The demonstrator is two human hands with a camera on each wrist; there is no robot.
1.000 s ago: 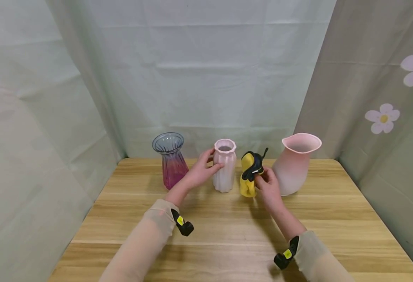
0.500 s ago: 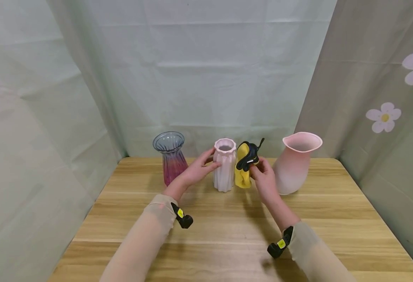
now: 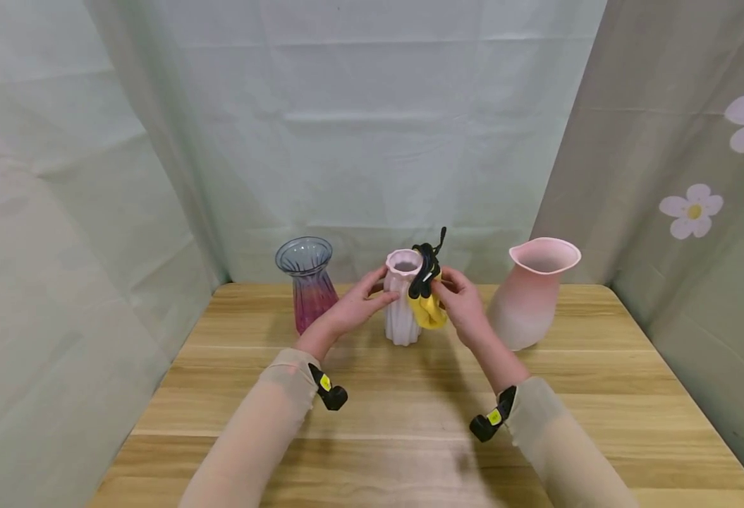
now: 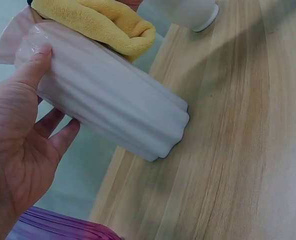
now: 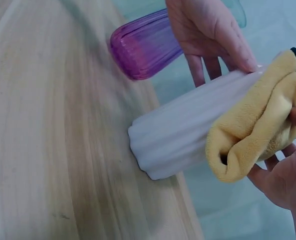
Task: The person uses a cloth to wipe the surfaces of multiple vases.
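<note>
A small pale pink ribbed vase with a scalloped rim stands upright on the wooden table. My left hand holds it at the upper part, thumb on the near side and fingers reaching round behind, as the left wrist view shows. In my right hand I pinch a yellow plush cloth item with black glossy trim and a thin black cord. It is held up against the vase's right side, near the rim. The right wrist view shows its folded, fluffy lower end over the vase wall.
A ribbed glass vase, blue-grey above and purple-pink below, stands to the left behind my left hand. On the right is a larger pink-to-white vase with a flared wavy rim. Pale curtains hang behind the table.
My right hand has moved left and upward with the yellow cloth item, from beside the large pink vase to the small vase. The left hand stays at the small vase.
</note>
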